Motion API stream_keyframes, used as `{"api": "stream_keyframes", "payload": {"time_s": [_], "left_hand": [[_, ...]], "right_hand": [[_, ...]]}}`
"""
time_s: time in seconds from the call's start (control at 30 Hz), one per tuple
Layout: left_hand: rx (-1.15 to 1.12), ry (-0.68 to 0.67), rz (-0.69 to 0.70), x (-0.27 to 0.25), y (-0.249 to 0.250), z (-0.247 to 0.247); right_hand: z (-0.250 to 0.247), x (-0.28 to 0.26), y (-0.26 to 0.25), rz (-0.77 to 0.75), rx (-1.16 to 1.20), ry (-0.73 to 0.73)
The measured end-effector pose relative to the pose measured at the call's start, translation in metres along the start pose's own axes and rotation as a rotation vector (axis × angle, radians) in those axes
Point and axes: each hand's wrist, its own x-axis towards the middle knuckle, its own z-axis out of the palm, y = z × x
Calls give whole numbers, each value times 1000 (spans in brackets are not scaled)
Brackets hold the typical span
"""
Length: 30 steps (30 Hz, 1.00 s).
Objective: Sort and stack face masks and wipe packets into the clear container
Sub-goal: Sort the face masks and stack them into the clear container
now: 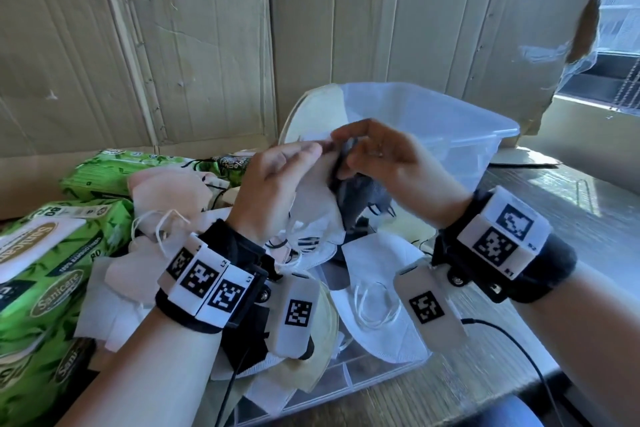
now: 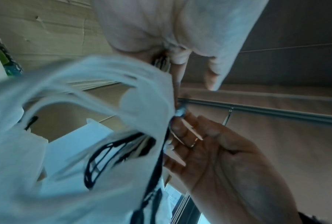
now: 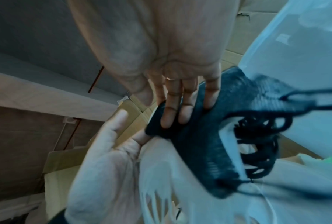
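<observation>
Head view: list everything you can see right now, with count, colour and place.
wipe packets: at least three, green, left.
loose masks: many, white, cream and pink, piled in front.
white mask: one, in left hand.
dark mask: one, grey-black, in right hand.
clear container: one, behind the hands.
cardboard: tan, at the back.
left hand: holds white mask.
right hand: holds dark mask.

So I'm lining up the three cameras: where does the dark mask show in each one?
Head: dark mask at centre, between both hands.
Left wrist: only its thin dark edge, centre, partly hidden by the white mask.
Right wrist: centre-right, under the fingers.
Shared landmark: the ring on the right hand.
</observation>
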Motion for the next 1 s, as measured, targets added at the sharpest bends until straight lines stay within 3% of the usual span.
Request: {"api": "stream_keyframes", "payload": {"time_s": [0.07,0.17,0.33,0.5,0.63,0.73,0.9,1.0], "left_hand": [[-37,-36,2,-1,1,0],[2,41,-25,2,-6,-1],[30,-4,-26,2,-7,0],[145,138,-14,3,-3,-4],[253,172,-35,7,-10,-8],[284,145,-21,7,-9,-7],[24,62,14,-1,3,-3],[-50,-18,78,-4,5,-4]], "right_hand": [[1,1,3,42,59,-25],[-5,4,5,71,59,-8],[-15,5,7,-45,-515,153],[-23,0,2,-26,-629,195],[-30,-2,-1,131,-540,151],[-30,-3,-5,154,-418,139],[-26,-3,-14,237,-21,-41],[-26,-2,-11,203,-160,-39]]}}
